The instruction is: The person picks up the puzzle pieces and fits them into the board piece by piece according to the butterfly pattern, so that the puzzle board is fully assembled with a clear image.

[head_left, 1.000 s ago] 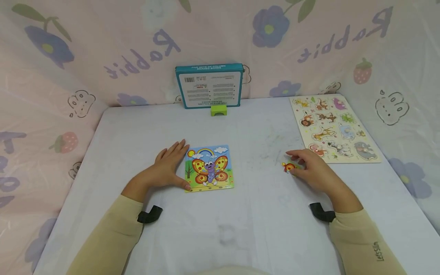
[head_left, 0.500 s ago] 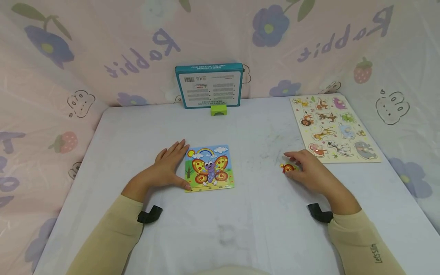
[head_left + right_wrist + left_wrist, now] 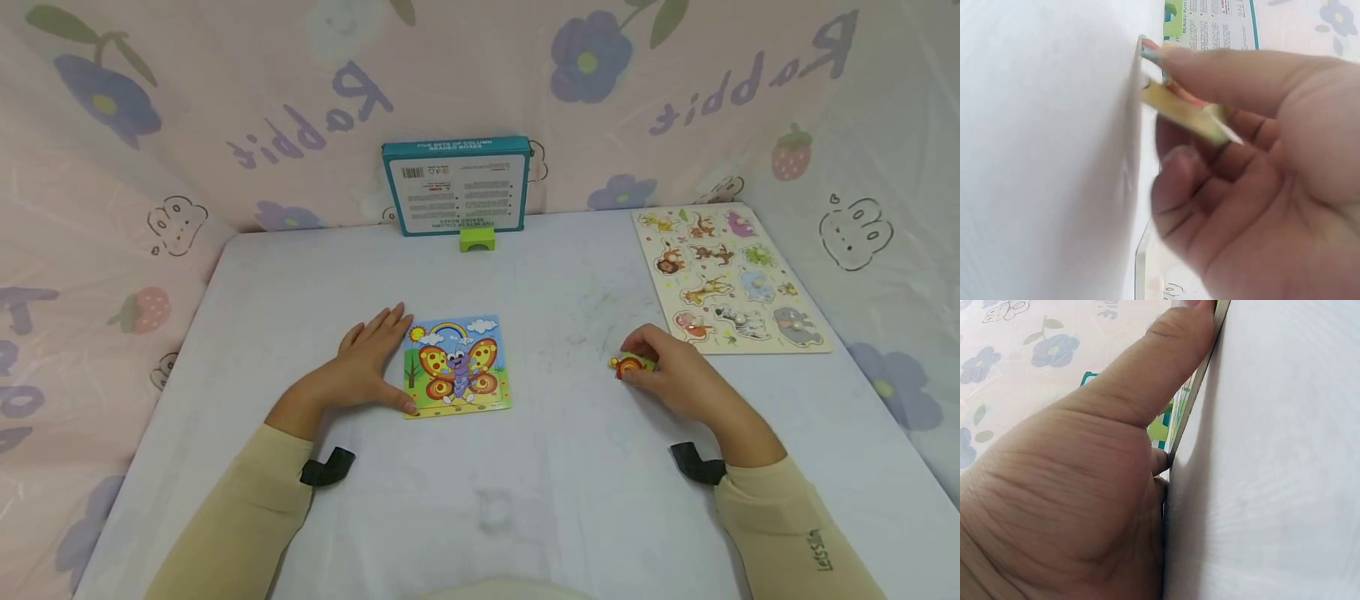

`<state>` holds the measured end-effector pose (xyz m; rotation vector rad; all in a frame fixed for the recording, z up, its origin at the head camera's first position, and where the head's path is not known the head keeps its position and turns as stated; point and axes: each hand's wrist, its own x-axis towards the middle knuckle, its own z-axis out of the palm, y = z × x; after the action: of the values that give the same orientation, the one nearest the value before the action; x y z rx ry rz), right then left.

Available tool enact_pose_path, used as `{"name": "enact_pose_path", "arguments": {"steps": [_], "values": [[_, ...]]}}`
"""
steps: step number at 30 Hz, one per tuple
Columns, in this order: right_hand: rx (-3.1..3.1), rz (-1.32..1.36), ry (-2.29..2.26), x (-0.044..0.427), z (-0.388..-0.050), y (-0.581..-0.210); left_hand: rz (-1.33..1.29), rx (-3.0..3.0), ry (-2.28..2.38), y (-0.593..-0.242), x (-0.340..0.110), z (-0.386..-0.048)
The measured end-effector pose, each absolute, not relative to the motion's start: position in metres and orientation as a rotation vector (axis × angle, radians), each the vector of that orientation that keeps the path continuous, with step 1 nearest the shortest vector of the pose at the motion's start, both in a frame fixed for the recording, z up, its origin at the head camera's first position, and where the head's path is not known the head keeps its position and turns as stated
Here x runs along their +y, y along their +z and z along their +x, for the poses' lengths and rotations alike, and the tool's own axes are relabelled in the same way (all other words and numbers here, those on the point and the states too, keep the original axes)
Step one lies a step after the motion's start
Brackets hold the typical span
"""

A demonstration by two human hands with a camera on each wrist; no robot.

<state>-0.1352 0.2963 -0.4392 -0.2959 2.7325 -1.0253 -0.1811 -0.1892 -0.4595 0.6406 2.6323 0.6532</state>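
In the head view, a square butterfly picture puzzle [image 3: 457, 367] lies flat on the white-covered table, left of centre. My left hand [image 3: 360, 362] rests at its left side, fingers spread and fairly straight, with the thumb touching the lower left corner. The left wrist view shows that thumb [image 3: 1154, 369] along the board's thin edge. To the right, my right hand [image 3: 675, 371] pinches a small red, orange and yellow puzzle piece [image 3: 630, 364] between thumb and fingers. In the right wrist view the piece [image 3: 1182, 112] is tilted, close to the table surface; part of it is hidden by the thumb.
A cream animal puzzle board [image 3: 731, 279] lies at the back right, just beyond my right hand. At the back, a teal-edged box [image 3: 457, 192] stands upright behind a small green arch block [image 3: 477, 242]. Patterned cloth [image 3: 480, 67] surrounds the table.
My right hand has shifted slightly left together with the puzzle piece, and its fingers have come down and closed on it. The left hand and butterfly puzzle stay in place.
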Motion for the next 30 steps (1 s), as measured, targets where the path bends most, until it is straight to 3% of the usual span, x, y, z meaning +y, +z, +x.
{"name": "enact_pose_path", "arguments": {"steps": [22,30], "values": [[2.42,-0.398,-1.738,0.256,-0.131,-0.451,0.672,2.644,0.695,-0.465,-0.192,-0.182],[2.341,-0.403,-1.755,0.227,-0.127,-0.461,0.655,2.641,0.667,-0.464,-0.191,-0.182]]}}
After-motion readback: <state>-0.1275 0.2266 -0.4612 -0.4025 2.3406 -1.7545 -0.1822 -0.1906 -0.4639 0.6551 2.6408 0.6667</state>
